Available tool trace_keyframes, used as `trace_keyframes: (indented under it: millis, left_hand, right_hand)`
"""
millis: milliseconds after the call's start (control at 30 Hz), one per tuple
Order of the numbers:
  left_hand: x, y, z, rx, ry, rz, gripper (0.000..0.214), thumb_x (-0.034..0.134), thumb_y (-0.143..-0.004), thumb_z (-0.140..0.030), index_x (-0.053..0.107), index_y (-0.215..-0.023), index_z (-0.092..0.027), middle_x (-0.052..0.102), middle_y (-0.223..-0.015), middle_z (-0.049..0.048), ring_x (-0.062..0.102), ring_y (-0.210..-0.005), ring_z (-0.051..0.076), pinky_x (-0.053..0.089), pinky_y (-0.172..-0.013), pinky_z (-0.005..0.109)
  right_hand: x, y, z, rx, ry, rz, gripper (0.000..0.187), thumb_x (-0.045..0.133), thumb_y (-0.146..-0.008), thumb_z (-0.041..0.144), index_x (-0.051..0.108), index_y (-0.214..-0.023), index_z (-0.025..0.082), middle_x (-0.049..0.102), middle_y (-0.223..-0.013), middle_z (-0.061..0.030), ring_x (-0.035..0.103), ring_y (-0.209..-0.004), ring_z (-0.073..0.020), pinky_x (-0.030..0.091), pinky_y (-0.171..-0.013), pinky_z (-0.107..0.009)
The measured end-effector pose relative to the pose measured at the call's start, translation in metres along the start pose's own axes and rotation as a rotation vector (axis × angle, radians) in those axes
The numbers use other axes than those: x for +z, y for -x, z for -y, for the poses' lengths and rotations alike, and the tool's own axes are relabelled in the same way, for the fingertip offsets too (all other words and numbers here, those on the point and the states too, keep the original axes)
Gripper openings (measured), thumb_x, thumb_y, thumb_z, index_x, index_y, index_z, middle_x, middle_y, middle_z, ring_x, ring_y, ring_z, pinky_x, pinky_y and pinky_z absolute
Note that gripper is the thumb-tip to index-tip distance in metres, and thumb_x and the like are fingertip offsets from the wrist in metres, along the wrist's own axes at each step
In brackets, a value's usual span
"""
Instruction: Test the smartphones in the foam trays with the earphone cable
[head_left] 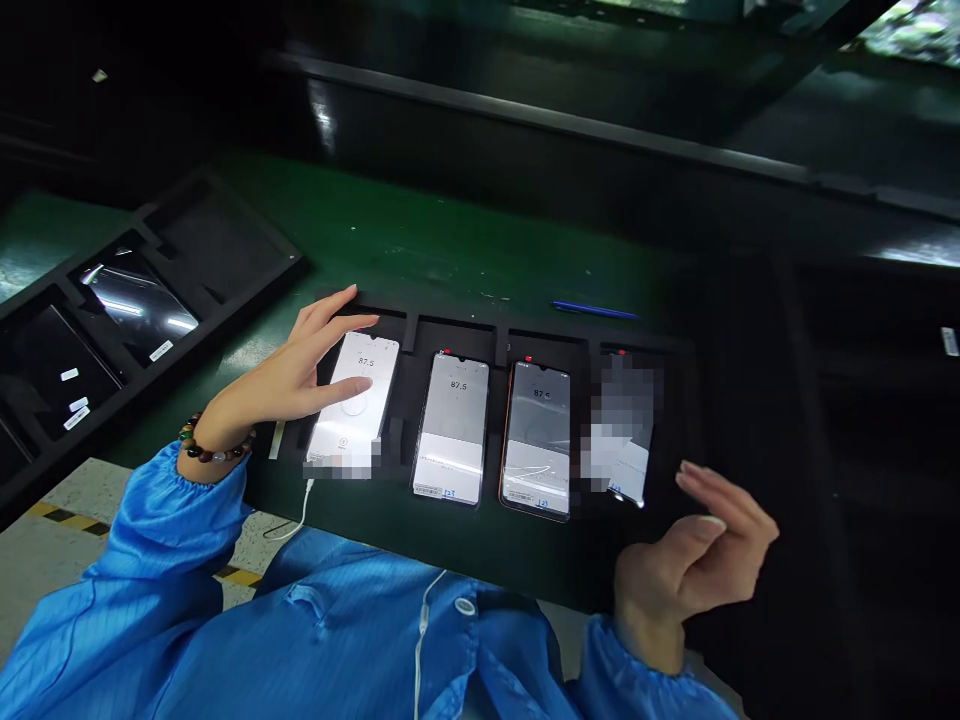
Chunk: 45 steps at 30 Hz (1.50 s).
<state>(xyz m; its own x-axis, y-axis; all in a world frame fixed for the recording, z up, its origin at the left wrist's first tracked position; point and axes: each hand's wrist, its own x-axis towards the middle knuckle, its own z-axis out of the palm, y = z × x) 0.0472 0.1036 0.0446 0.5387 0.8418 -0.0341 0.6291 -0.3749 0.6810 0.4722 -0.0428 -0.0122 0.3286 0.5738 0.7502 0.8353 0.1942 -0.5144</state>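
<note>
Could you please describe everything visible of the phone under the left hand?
The phone is rectangular, with a glossy, glass-like front and a lit white screen reading 87.5 near the top. It lies face up over the dark tray, its top end slanting rightward. The left hand spreads over it, thumb across the screen; contact is unclear. Pixelation covers part of its lower end.

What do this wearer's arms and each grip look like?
The left sleeve and right sleeve are shiny blue with gathered cuffs; the left shows fine stripes. A bracelet of mostly dark round beads circles the left wrist. Left grip and right grip are gloveless.
</note>
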Motion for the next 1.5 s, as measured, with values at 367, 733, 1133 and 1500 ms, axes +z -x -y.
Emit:
trace_keyframes:
  millis: [367,733,1133,1500]
  left_hand:
    - [0.012,0.005,-0.005,0.062,-0.115,0.024,0.098,0.078,-0.094,-0.076,0.042,-0.173,-0.031,0.015,-0.189,0.0182,0.014,-0.172,0.053,0.027,-0.132,0.079]
    - [-0.008,0.012,-0.002,0.102,-0.007,-0.009,0.064,0.069,-0.105,-0.058,0.058,-0.161,-0.03,0.036,-0.184,0.0141,0.032,-0.168,0.044,0.033,-0.133,0.071]
    - [0.027,0.022,-0.005,0.486,0.031,-0.058,0.04,0.056,-0.099,-0.033,0.077,-0.132,-0.024,0.083,-0.112,0.0086,0.071,-0.125,0.032,0.032,-0.132,0.059]
    - [0.024,0.024,0.006,0.393,0.031,-0.277,0.032,0.052,-0.101,-0.041,0.082,-0.098,-0.03,0.08,-0.088,0.0052,0.072,-0.099,0.032,0.038,-0.122,0.065]
  right_hand:
    - [-0.017,0.054,0.041,-0.038,-0.045,0.107,0.021,0.058,-0.111,0.029,0.077,-0.11,0.02,0.072,-0.107,-0.0113,0.066,-0.105,-0.029,0.052,-0.085,-0.047]
    - [-0.016,0.077,0.058,-0.024,0.021,0.128,0.032,0.049,-0.115,0.035,0.075,-0.105,0.02,0.07,-0.105,-0.0114,0.064,-0.104,-0.0289,0.049,-0.086,-0.047]
    - [-0.012,0.083,0.055,0.01,0.113,0.04,0.041,0.048,-0.114,0.039,0.076,-0.091,0.019,0.075,-0.092,-0.0107,0.069,-0.093,-0.028,0.051,-0.084,-0.047]
    - [-0.002,0.082,0.047,-0.064,0.127,-0.12,0.044,0.05,-0.111,0.033,0.075,-0.076,0.021,0.072,-0.077,-0.0075,0.066,-0.075,-0.0241,0.046,-0.074,-0.042]
